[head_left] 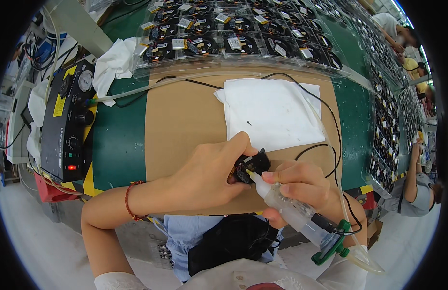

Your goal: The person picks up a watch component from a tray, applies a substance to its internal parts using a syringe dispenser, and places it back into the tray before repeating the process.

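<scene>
My left hand (209, 166) pinches a small black electronic assembly (258, 163) between thumb and fingers, above the near part of a brown cardboard sheet (183, 113). Part of that assembly is hidden behind my fingers. In my right hand (301, 181) is a translucent dispensing syringe (296, 215), tilted with its tapered tip pointing up and left. The yellowish tip is at the assembly; whether it touches cannot be made out. A green cap clamp (333, 246) sits on the syringe's rear end, with a clear hose and a black cable nearby.
White paper sheets (277, 116) with a small dark mark lie on the cardboard. A black dispenser controller (71, 121) with a gauge stands left. Clear trays (204, 46) of black parts line the back. Crumpled white wipes (115, 65) lie back left. Co-workers (417, 188) are at right.
</scene>
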